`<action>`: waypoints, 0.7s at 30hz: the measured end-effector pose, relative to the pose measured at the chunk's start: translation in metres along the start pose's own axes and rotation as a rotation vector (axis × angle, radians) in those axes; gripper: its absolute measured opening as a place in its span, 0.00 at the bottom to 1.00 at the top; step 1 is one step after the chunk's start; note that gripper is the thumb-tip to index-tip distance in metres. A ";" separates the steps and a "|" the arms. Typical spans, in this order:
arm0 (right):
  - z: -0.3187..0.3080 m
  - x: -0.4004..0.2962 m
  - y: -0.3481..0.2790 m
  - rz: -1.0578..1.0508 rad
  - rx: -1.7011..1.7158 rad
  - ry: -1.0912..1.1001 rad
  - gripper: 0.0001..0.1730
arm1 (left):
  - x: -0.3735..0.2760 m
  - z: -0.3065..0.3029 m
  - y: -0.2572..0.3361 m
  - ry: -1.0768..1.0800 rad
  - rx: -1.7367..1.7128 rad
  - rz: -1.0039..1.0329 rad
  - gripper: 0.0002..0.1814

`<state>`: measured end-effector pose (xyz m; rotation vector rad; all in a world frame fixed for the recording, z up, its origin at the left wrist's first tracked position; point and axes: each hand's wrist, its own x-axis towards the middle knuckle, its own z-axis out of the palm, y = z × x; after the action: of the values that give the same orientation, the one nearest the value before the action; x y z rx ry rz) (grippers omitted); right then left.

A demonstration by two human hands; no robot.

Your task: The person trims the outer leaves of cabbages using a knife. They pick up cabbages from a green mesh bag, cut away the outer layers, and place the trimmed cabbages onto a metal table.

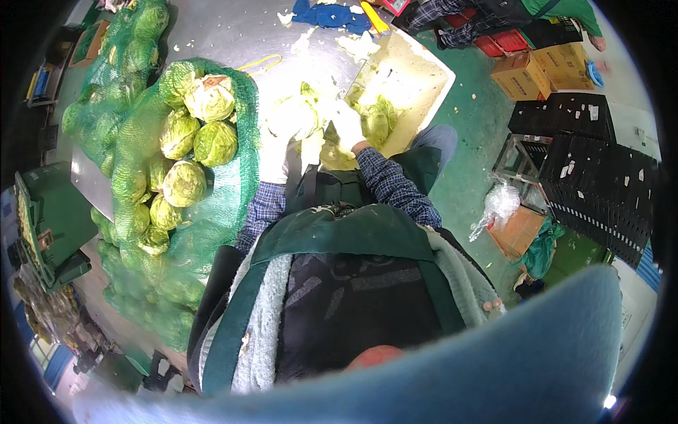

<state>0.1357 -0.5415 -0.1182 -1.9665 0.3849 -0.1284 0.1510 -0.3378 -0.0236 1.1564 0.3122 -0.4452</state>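
Observation:
My left hand, in a white glove, is at the near side of a cabbage head on the metal table. Glare washes out its fingers, so its grip cannot be told. White-gloved too, my right hand is just right of that head, above the near left edge of a foam box. Whether it holds anything is lost in the glare. Cabbage leaves lie inside the box. To the left, several whole cabbages rest in an opened green mesh bag.
Full mesh bags of cabbages line the left side. A blue cloth, a yellow-handled tool and leaf scraps lie at the far edge. Another person stands at the upper right, near cardboard boxes and black crates.

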 end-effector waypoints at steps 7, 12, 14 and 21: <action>-0.072 -0.008 0.023 -0.057 -0.462 0.072 0.17 | 0.027 -0.041 0.003 -0.132 0.547 0.468 0.50; -0.045 -0.013 -0.053 -0.532 -0.219 -0.032 0.25 | 0.026 -0.003 0.025 -0.220 0.705 0.488 0.54; -0.022 -0.010 -0.063 -0.521 -0.400 -0.157 0.26 | 0.031 -0.005 0.019 -0.202 0.744 0.553 0.56; -0.020 0.004 -0.086 -0.511 -0.874 -0.323 0.27 | 0.034 0.011 0.022 -0.171 0.662 0.548 0.51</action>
<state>0.1520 -0.5285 -0.0324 -2.8577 -0.3545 0.0509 0.1918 -0.3464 -0.0171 1.7637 -0.3314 -0.1531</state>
